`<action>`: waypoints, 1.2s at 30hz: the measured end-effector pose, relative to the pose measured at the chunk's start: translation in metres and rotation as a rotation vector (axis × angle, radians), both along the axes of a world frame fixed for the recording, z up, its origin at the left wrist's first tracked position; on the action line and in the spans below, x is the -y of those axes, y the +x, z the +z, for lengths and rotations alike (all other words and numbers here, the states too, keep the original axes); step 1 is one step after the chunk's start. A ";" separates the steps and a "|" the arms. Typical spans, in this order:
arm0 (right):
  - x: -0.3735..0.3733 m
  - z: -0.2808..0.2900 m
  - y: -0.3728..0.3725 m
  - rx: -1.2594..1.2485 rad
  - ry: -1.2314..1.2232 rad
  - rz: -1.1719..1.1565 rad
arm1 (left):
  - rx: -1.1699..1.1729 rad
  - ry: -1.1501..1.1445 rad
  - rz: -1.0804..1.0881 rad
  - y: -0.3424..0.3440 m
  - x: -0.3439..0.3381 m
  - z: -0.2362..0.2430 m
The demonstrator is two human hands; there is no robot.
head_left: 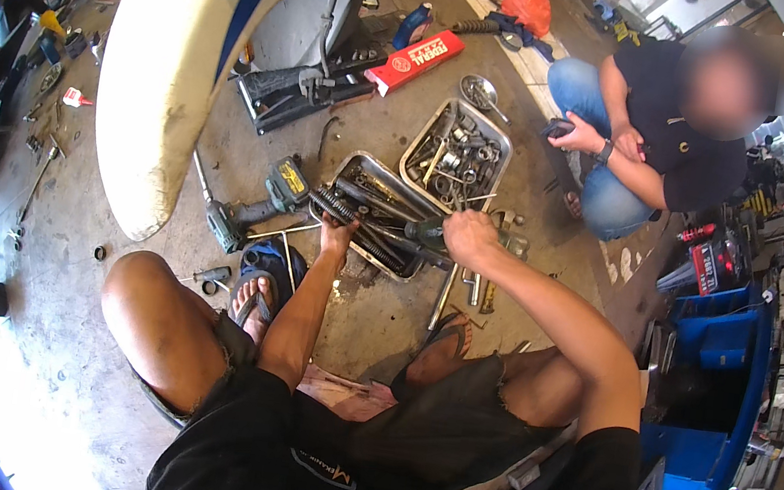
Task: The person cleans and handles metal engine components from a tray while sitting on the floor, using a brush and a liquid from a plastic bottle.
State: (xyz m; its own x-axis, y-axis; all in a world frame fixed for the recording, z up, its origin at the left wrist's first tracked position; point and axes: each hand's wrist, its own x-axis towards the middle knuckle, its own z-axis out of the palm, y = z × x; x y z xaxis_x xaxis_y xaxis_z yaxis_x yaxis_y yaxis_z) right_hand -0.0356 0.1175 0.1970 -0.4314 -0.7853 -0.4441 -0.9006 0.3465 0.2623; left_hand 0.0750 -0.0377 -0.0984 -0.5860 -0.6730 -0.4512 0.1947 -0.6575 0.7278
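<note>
My left hand (338, 234) is closed around a dark coil spring (336, 203) at the left side of a long metal tray (358, 154). More dark coiled and rod-shaped parts lie in that tray. My right hand (472, 238) is closed in a fist at the tray's right side. A dark greenish object (428, 233) shows beside the fist, but its kind is hard to make out, and the fingers hide what they grip. Just beyond, a second metal tray (505, 149) holds several sockets and small metal parts.
A cordless impact wrench (262, 205) lies left of the trays. Hand tools (489, 294) lie by my right foot. A round metal dish (479, 89), a red box (416, 63) and a white vehicle panel (149, 81) stand farther off. Another person (673, 134) crouches at the right, holding a phone.
</note>
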 end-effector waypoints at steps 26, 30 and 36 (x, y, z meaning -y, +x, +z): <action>0.030 0.067 0.024 -0.137 -0.088 -0.120 | 0.002 -0.420 -0.017 -0.034 0.019 0.052; 0.029 0.041 0.002 -0.112 -0.087 -0.040 | 0.057 -0.417 -0.109 -0.034 -0.005 0.047; 0.069 0.019 -0.004 -0.061 -0.011 0.066 | -0.100 -0.154 -0.145 -0.014 0.013 0.011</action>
State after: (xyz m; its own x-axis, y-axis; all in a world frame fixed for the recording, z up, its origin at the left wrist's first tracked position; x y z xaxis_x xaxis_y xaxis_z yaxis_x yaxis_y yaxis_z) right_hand -0.0398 0.0486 0.2156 -0.4050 -0.8175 -0.4096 -0.9039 0.2906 0.3139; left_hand 0.0605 -0.0504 -0.0871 -0.7184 -0.6350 -0.2842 0.1825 -0.5662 0.8038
